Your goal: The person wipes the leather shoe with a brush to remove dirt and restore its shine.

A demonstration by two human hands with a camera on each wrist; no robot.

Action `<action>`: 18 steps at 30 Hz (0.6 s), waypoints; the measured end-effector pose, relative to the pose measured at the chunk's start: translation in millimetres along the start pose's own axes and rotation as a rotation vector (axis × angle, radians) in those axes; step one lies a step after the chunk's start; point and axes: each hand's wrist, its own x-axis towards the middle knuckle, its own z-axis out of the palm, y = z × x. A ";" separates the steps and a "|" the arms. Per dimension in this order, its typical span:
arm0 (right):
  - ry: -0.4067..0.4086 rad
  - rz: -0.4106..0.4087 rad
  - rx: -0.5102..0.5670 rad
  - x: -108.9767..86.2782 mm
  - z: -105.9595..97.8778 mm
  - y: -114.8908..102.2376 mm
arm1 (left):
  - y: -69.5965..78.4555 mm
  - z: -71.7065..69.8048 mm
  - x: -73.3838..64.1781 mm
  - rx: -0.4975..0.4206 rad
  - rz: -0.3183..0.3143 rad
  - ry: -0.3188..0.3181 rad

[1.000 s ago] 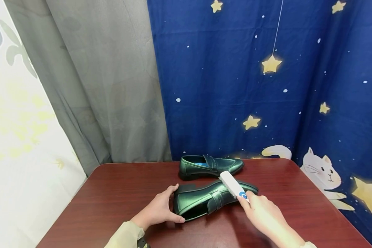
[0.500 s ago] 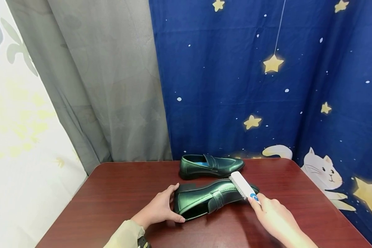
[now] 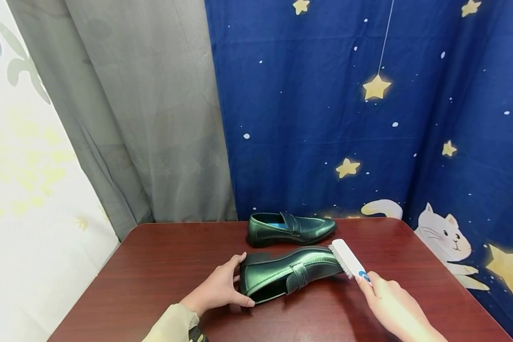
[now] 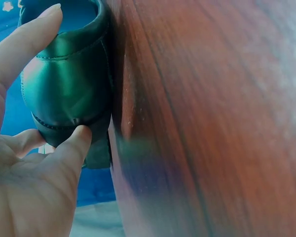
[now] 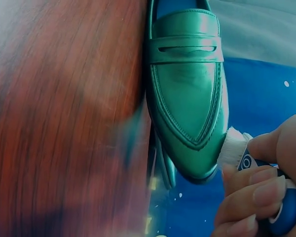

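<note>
A shiny dark green loafer (image 3: 271,273) lies on its side on the table, its opening turned toward me. My left hand (image 3: 218,287) grips its heel end, the thumb at the collar and the fingers around the back near the sole. In the left wrist view the heel (image 4: 64,89) sits between thumb and fingers. My right hand (image 3: 395,304) holds a white brush (image 3: 348,259) by its handle, which shows blue in the right wrist view. The brush's white bristles (image 5: 232,148) are against the side of the loafer's toe.
The matching loafer (image 3: 299,232) stands upright just behind, near the far edge of the reddish-brown table (image 3: 175,247). Behind the table hang a grey curtain (image 3: 162,118) and a blue star-patterned curtain (image 3: 303,118).
My right hand has moved the brush to the right along the loafer, from the vamp to the toe. The left hand and both loafers have stayed in place.
</note>
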 end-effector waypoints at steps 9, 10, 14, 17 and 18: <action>-0.046 0.033 -0.004 -2.2 -1.1 16.1 | -0.7 0.1 0.9 -0.015 0.001 0.001; -0.042 0.028 -0.007 -2.2 -1.1 17.2 | -0.9 0.0 1.1 -0.016 -0.001 0.000; -0.029 0.017 -0.014 -2.3 -0.4 19.6 | -1.8 -0.3 1.6 -0.031 -0.011 -0.004; -0.033 0.018 -0.010 -2.6 0.4 19.7 | -2.5 0.1 1.7 -0.028 -0.009 -0.003; -0.034 0.016 -0.006 -2.7 0.7 19.6 | -2.6 0.3 1.7 -0.027 -0.008 -0.002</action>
